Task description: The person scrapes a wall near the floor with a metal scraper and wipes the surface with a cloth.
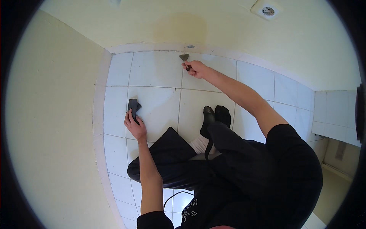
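My right hand (196, 69) is closed round the short dark handle of a putty knife (184, 57). Its flared triangular blade points toward the far wall, just in front of a grey mark (190, 46) low on that wall. Whether the blade touches the tiles I cannot tell. Lower left, my left hand (135, 126) grips a dark grey folded piece (132, 105), cloth or abrasive sheet, over the floor tiles. A small flap sticks out at its right side.
White floor tiles (154, 68) run up to a pinkish skirting strip (141, 47). Cream walls (61, 95) stand at left and far side, with a brownish stain (187, 26) and a socket (268, 11). My dark-socked feet (222, 115) rest between my arms. A tiled ledge (335, 110) is at right.
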The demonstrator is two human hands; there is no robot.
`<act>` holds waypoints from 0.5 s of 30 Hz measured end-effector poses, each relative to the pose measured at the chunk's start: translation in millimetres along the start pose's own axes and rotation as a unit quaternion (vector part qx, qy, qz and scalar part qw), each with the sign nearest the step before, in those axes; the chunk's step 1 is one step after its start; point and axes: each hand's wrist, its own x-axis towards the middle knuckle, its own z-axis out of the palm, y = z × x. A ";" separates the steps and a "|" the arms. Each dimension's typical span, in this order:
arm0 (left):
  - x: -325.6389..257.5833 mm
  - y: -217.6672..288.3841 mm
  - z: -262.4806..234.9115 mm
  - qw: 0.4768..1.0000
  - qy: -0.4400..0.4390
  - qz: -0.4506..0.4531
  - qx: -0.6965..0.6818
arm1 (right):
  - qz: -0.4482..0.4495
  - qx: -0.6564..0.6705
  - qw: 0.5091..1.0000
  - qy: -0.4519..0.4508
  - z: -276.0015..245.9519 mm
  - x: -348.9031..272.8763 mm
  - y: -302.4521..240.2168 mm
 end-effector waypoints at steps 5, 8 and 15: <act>-1.2 0.7 1.6 1.000 0.003 0.002 0.000 | 0.009 0.027 1.000 0.000 -3.9 6.9 -9.9; 0.0 -4.6 -2.5 1.000 0.006 0.001 0.004 | 0.013 0.007 1.000 -0.008 10.6 -3.8 0.1; -0.6 1.3 0.0 1.000 -0.003 0.002 0.006 | 0.048 0.011 0.999 0.004 7.6 -1.1 0.5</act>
